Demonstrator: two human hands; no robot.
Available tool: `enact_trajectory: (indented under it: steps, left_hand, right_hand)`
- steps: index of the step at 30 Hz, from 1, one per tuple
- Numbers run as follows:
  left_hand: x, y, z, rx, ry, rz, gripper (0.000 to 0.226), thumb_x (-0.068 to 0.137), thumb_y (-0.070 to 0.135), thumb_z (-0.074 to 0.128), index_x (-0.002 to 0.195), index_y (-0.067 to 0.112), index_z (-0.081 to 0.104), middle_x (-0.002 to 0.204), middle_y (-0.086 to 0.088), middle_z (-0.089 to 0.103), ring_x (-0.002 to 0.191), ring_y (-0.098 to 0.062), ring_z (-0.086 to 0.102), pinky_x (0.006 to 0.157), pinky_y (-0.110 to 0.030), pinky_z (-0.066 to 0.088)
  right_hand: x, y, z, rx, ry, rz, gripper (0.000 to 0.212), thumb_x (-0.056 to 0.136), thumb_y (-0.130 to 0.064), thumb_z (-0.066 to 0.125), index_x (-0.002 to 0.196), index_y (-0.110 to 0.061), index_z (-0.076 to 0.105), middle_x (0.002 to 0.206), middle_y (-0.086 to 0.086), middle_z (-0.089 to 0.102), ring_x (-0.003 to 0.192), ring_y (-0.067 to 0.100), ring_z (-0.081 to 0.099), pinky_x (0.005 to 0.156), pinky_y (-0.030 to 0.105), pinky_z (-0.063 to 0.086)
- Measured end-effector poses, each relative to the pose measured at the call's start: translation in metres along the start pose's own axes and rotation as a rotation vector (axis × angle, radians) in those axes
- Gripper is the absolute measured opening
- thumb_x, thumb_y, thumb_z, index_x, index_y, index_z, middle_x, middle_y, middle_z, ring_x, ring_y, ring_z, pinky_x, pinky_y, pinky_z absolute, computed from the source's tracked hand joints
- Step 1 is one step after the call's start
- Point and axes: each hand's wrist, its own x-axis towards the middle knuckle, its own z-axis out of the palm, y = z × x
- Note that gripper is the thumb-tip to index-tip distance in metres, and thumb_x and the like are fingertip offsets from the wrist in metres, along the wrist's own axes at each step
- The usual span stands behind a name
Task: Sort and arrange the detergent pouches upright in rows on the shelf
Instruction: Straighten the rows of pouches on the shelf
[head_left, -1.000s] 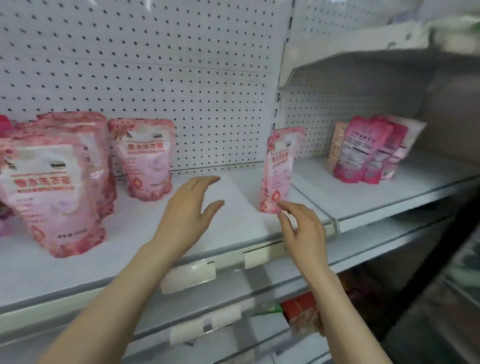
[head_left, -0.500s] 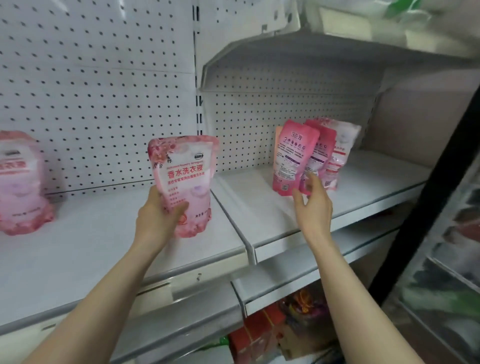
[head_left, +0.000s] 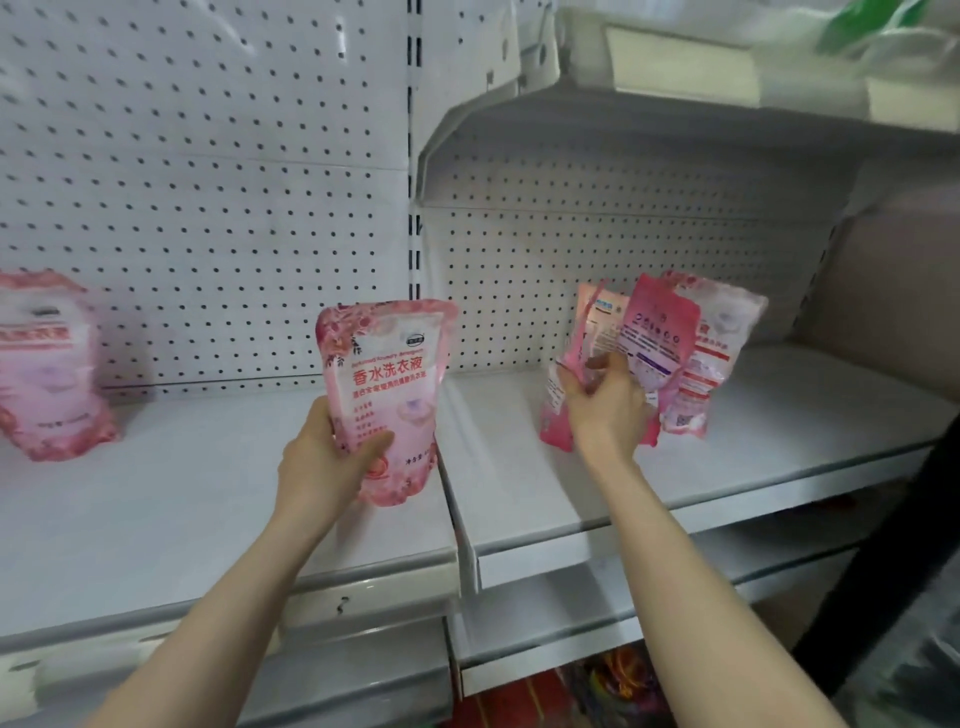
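My left hand (head_left: 327, 457) grips a pink detergent pouch (head_left: 387, 384) with red lettering, held upright just above the left shelf (head_left: 156, 519) near its right end. My right hand (head_left: 602, 405) grips the leftmost pouch (head_left: 584, 332) of a leaning cluster on the right shelf (head_left: 779, 431). A darker pink pouch (head_left: 660, 332) and a paler pouch (head_left: 722, 353) lean behind it. Another pink pouch (head_left: 44, 369) stands at the far left of the left shelf.
White pegboard (head_left: 234, 182) backs both shelves. An upper shelf (head_left: 675, 109) overhangs the right bay. A lower shelf (head_left: 363, 670) juts out under the hands, with colourful goods (head_left: 597, 691) below. A dark upright (head_left: 893, 561) stands at the right.
The view swung right. My left hand took hold of the single pouch and lifted it. My right hand reached to the cluster on the right shelf and closed on its leftmost pouch.
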Motion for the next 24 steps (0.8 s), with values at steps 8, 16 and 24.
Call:
enact_trajectory:
  steps: [8,16,24]
  left_hand:
    - [0.002,-0.001,0.001,-0.041,-0.031,0.001,0.046,0.081,0.031,0.073,0.122,0.026,0.052,0.104,0.006,0.068,0.084,-0.015,0.067,0.066,-0.031,0.055]
    - [0.006,-0.009,0.005,-0.197,-0.086,-0.032,0.037,0.085,0.044,0.063,0.118,0.033,0.052,0.106,0.008,0.07,0.091,-0.016,0.069,0.08,-0.045,0.058]
    - [0.009,-0.017,-0.004,-0.443,-0.005,-0.116,0.02,0.094,0.033,0.057,0.112,0.026,0.059,0.107,-0.001,0.072,0.097,-0.021,0.07,0.087,-0.05,0.055]
  right_hand:
    - [-0.016,-0.012,-0.005,0.255,-0.274,-0.068,0.051,0.078,-0.05,0.075,0.114,-0.025,0.05,0.083,-0.002,0.062,0.078,0.015,0.06,0.065,0.028,0.043]
    - [0.022,0.007,-0.005,0.36,-0.628,0.123,0.087,0.083,-0.055,0.069,0.152,-0.023,0.028,0.144,0.0,0.046,0.135,0.018,0.043,0.109,0.033,0.034]
    - [0.008,-0.022,0.005,0.633,-0.701,0.239,0.049,0.066,-0.029,0.087,0.108,-0.022,0.064,0.091,-0.01,0.076,0.079,0.001,0.073,0.06,0.02,0.057]
